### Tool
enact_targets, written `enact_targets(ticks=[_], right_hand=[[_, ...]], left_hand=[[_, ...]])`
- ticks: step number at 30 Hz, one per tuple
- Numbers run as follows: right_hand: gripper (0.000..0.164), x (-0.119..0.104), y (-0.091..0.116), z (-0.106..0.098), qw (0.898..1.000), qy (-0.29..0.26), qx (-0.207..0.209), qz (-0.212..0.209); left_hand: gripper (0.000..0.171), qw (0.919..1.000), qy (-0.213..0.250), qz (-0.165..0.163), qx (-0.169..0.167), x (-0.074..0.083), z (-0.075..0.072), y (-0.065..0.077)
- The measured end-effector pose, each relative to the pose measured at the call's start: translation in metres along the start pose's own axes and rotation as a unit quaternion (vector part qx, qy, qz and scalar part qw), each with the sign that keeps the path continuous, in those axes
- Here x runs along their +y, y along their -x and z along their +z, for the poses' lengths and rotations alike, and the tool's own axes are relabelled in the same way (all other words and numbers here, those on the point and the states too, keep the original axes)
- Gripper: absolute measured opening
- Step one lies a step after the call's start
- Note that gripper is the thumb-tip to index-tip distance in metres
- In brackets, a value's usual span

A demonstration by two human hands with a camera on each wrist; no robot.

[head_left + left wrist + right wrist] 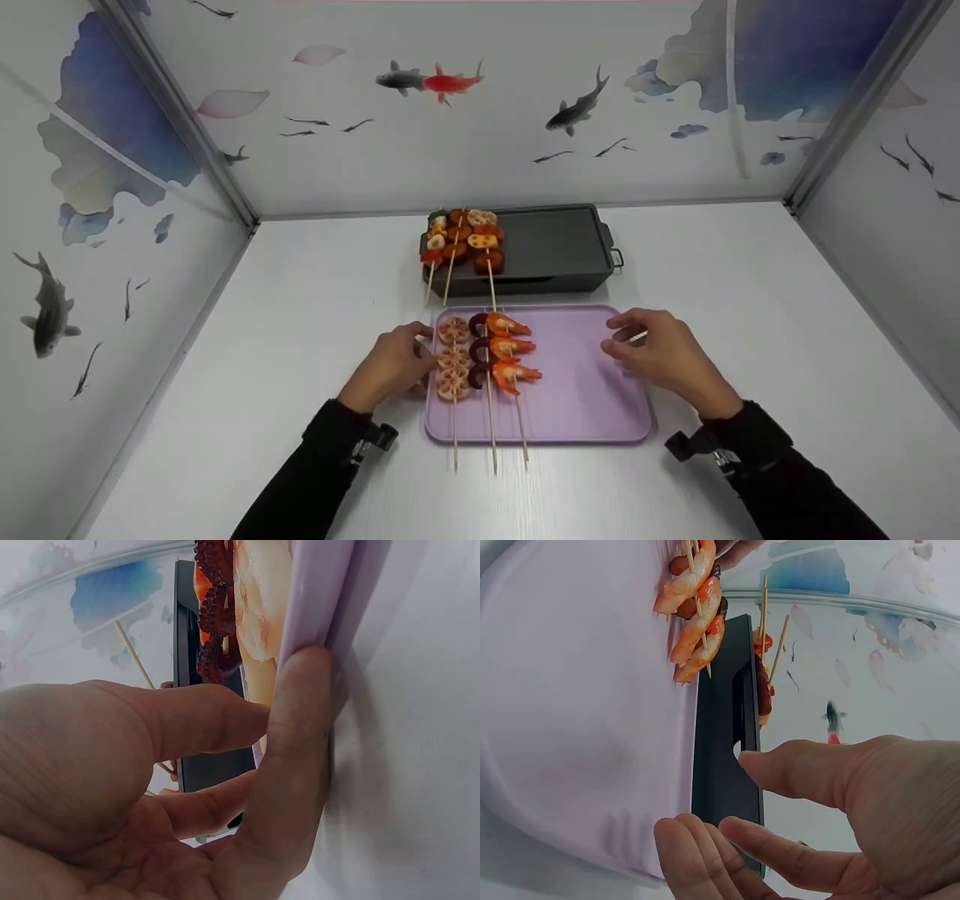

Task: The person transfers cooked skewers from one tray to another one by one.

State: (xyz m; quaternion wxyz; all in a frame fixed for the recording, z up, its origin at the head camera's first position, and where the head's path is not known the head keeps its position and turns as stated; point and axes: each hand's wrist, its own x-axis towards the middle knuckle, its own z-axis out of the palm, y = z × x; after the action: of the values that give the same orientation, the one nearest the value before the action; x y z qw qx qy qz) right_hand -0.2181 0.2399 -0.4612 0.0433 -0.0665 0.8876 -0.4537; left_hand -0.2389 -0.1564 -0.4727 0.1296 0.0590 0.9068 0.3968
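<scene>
At its left rim the pink-purple tray [585, 405] is pinched by my left hand [394, 364], with a finger along the outer wall and the thumb on the inner side in the left wrist view. My right hand [660, 352] hovers by the tray's upper right corner, thumb and fingers apart and holding nothing. Side by side on the tray's left half lie a lotus root skewer [453, 358], a dark octopus tentacle skewer [478, 349] and a shrimp skewer [511, 348]. Their sticks stick out over the tray's front edge.
Behind the tray stands a black grill pan [555, 244] with a small wire handle [617, 257] on its right. Several mixed skewers [454, 234] lie on its left part, sticks pointing forward. White panels [487, 165] with painted fish enclose the white table [315, 300].
</scene>
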Motion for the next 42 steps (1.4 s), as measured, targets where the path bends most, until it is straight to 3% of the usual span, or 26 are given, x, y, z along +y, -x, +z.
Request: enact_targets(ticks=[6,19,30,42], right_hand=[[0.039,0.004,-0.001,-0.007,0.998,0.059,0.023,-0.01],[0.059,0.013,-0.002,-0.014,0.997,0.027,-0.031,0.07],[0.058,0.021,-0.005,-0.015,0.994,-0.001,-0.068,0.088],[0.055,0.024,-0.008,-0.017,0.99,0.002,-0.092,0.108]], left_hand=[[0.045,1.0,-0.003,0.002,0.003,0.001,0.0,0.0],[0.047,0.9999,-0.013,-0.006,0.0,-0.001,0.001,0.0],[0.047,0.9997,0.021,-0.005,-0.01,0.001,0.0,0.002],[0.047,0.9999,0.015,0.001,-0.004,0.0,0.0,0.003]])
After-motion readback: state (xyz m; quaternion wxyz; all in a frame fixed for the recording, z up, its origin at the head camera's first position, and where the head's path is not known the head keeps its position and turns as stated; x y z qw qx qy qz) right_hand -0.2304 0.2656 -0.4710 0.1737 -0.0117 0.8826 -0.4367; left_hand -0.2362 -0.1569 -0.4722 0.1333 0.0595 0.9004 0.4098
